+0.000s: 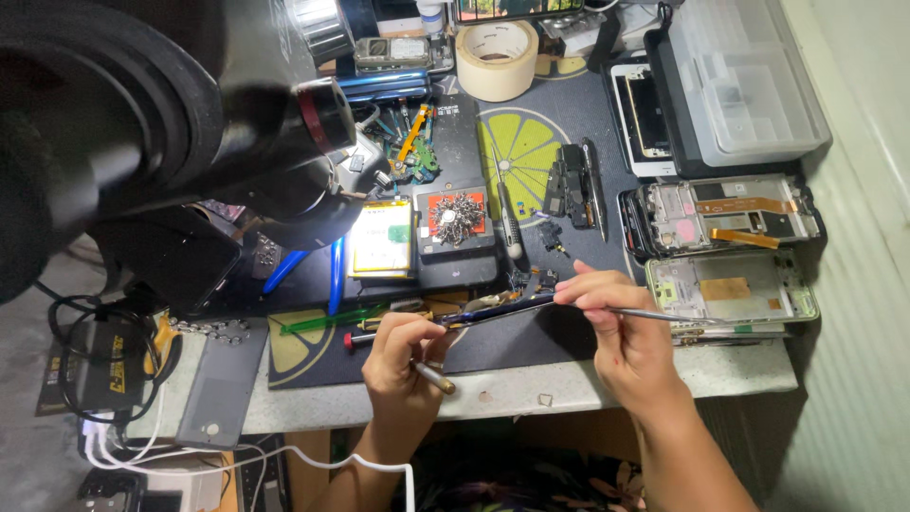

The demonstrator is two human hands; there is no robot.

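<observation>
From the head camera, both hands work just above the front edge of the bench point(569, 384). The left hand point(403, 365) has its grip clenched around a thin dark phone part point(493, 310), held edge-on and nearly level, and a small metal-tipped tool point(434, 376) sticks out from under its fingers. The right hand point(621, 332) pinches the right end of the same phone part with its fingertips, and a slim grey tool point(664, 315) runs out to the right from that grip.

Behind the hands, on the dark work mat point(531, 142), lie a yellow battery point(381, 237) and a small tray of screws point(457, 218). A roll of tape point(497, 59) sits near the back edge. Two opened phone frames point(725, 213) lie toward the right edge, with a clear plastic box point(749, 76) at the back right corner. A grey phone back cover point(220, 389) lies at the front left corner.
</observation>
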